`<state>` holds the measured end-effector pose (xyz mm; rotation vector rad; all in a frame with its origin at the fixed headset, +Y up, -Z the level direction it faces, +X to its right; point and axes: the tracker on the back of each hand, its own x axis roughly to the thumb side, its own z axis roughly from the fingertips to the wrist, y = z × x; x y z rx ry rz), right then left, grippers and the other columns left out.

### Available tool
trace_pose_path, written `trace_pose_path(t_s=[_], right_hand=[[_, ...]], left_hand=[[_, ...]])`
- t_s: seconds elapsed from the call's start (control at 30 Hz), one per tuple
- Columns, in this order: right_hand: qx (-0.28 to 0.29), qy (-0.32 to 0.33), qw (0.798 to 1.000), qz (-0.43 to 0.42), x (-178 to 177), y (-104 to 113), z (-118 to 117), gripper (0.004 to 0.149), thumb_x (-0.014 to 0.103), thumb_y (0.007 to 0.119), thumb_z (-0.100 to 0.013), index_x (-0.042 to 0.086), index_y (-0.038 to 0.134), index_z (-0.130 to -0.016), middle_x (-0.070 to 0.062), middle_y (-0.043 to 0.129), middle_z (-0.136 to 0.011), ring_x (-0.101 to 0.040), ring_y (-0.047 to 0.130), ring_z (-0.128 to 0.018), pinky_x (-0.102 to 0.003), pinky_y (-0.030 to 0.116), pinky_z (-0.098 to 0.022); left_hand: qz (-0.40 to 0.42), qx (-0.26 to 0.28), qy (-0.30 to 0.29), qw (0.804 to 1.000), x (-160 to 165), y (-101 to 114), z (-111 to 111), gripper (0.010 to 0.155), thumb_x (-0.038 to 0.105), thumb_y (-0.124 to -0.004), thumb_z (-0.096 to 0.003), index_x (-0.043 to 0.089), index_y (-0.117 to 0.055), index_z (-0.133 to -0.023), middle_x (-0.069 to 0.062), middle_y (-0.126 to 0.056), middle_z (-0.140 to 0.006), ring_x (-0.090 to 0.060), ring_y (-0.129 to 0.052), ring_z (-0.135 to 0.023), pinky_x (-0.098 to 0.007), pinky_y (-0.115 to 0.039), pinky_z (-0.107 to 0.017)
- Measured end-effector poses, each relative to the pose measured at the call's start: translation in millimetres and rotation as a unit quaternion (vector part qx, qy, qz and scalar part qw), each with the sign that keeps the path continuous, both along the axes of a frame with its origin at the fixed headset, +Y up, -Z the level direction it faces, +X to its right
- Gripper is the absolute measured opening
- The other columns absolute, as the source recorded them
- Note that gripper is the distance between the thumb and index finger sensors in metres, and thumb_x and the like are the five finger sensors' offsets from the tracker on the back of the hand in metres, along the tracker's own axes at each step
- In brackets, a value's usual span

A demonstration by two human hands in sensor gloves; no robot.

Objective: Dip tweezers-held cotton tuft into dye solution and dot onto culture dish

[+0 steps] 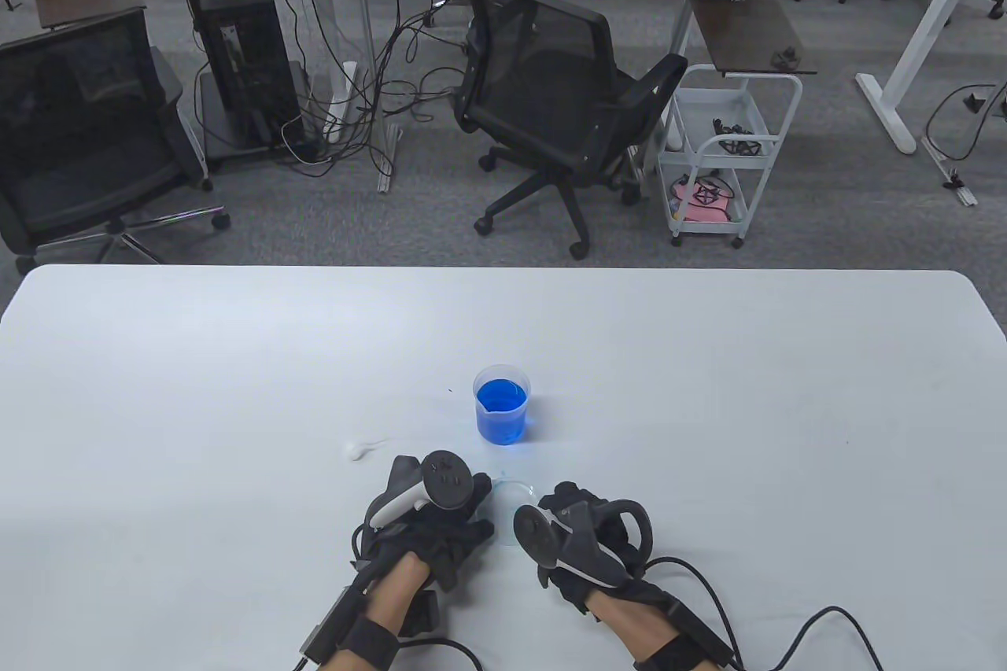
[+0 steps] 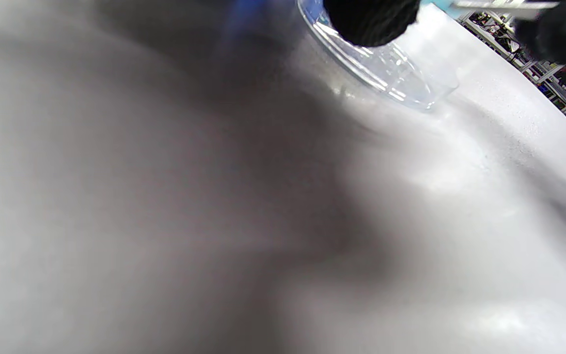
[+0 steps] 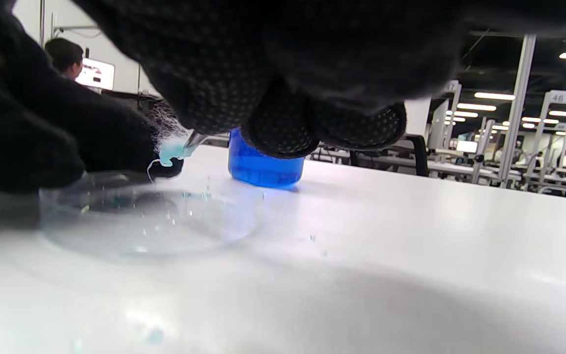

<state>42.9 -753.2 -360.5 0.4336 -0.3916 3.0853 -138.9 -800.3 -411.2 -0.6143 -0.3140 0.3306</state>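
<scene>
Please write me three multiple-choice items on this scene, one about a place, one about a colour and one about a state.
1. Where does the beaker stand relative to the culture dish?
A. beyond it, farther from the person
B. inside it
C. at the table's left edge

2. What colour is the dye solution?
A. red
B. blue
C. clear

3. What state is the cotton tuft at the tweezers tip in?
A. dry and white throughout
B. partly tinted pale blue
C. lying loose in the beaker

Answers: 1 A, the table view shows the beaker farther up the table than the dish; 2 B, the liquid is vivid blue; 3 B, the right wrist view shows a pale blue clump above the dish.
</scene>
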Motion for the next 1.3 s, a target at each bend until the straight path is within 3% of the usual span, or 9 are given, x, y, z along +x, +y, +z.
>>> trace_pose_path(t_s=[0.4, 0.7, 0.97, 1.3], right_hand=[[-0.027, 0.014, 0.999, 0.04, -12, -24, -2, 0.042, 0.029, 0.091, -0.026, -0.002, 0.107, -0.05, -0.024, 0.102, -0.054, -0.015, 0.096, -0.016, -0.03, 0.087, -0.003], [0.009, 0.001, 1.0, -0.003, -8, 2, -6, 0.042, 0.029, 0.091, -0.026, -0.002, 0.107, -0.05, -0.024, 0.102, -0.054, -0.015, 0.096, -0.016, -0.03, 0.087, -0.003], [-0.021, 0.008, 0.999, 0.041, -17, -22, -12, 0.042, 0.029, 0.091, -0.026, -0.002, 0.107, -0.05, -0.024, 0.102, -0.054, -0.015, 0.096, -0.016, -0.03, 0.087, -0.003], [0.002, -0.011, 1.0, 0.013, -10, -6, -18, 0.042, 0.029, 0.091, -0.026, -0.002, 0.107, -0.05, -0.024, 0.102, -0.054, -0.015, 0.096, -0.016, -0.03, 0.087, -0.003]], left_hand=[[0.001, 0.0, 0.0, 1.0, 0, 0, 0, 0.07, 0.043, -0.062, -0.0632, 0.027, -0.019, -0.115, -0.019, -0.003, -0.122, -0.05, -0.001, -0.105, -0.077, -0.011, -0.065], [0.001, 0.0, 0.0, 1.0, 0, 0, 0, 0.07, 0.043, -0.062, -0.0632, 0.026, -0.019, -0.115, -0.019, -0.003, -0.122, -0.05, -0.001, -0.105, -0.077, -0.011, -0.065], [0.001, -0.001, 0.0, 1.0, 1, 0, 1, 0.07, 0.043, -0.062, -0.0633, 0.026, -0.019, -0.115, -0.02, -0.003, -0.122, -0.05, -0.001, -0.105, -0.077, -0.011, -0.065], [0.002, 0.0, -0.002, 1.0, 1, 0, 1, 0.07, 0.043, -0.062, -0.0632, 0.026, -0.018, -0.115, -0.02, -0.002, -0.122, -0.051, -0.001, -0.104, -0.077, -0.01, -0.065]])
